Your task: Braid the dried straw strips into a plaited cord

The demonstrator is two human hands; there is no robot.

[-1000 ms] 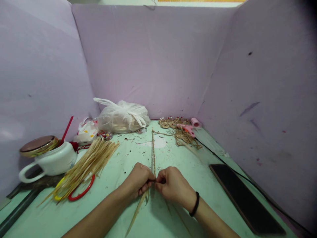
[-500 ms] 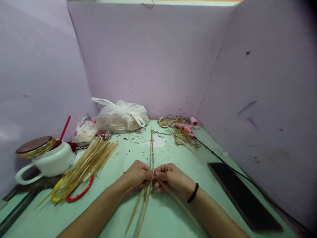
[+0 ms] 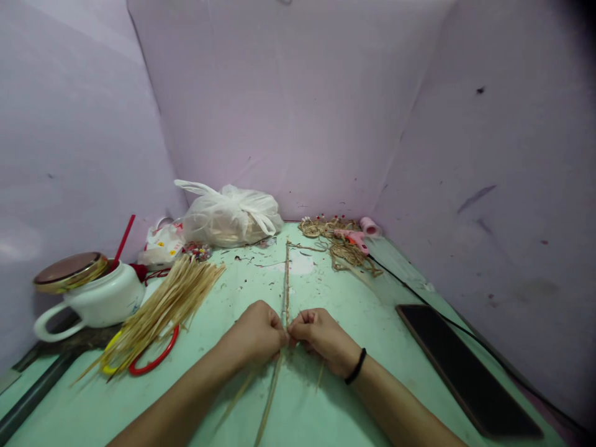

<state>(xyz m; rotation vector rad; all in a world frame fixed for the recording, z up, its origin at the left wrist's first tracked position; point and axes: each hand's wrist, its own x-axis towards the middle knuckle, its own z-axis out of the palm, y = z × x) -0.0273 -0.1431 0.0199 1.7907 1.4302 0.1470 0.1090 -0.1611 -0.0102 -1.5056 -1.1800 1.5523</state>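
Note:
A thin braid [image 3: 287, 279] of straw-coloured fibre runs from the far part of the table straight toward me. Its near end is pinched between my two hands, which almost touch. My left hand [image 3: 261, 329] is closed on the braid from the left, knuckles up. From the right, my right hand [image 3: 321, 335] grips it with thumb and forefinger; a black band circles that wrist. Loose fibre strands [image 3: 270, 397] hang below the hands toward the table's near side, some blurred. The fingertips partly cover the spot where the strands meet.
At left, a fibre bundle [image 3: 172, 304] lies over red-and-yellow-handled scissors [image 3: 156, 360], beside a white cup [image 3: 112, 298]. Behind are a white plastic bag [image 3: 233, 217], a pink glue gun [image 3: 354, 239] and coiled braid [image 3: 349, 256]. A black phone [image 3: 465, 366] lies right, near a cord [image 3: 414, 288].
The strand that stretched right under my right hand no longer lies there; a short end hangs below that hand. My hands stay close together at the braid. The view has shifted slightly.

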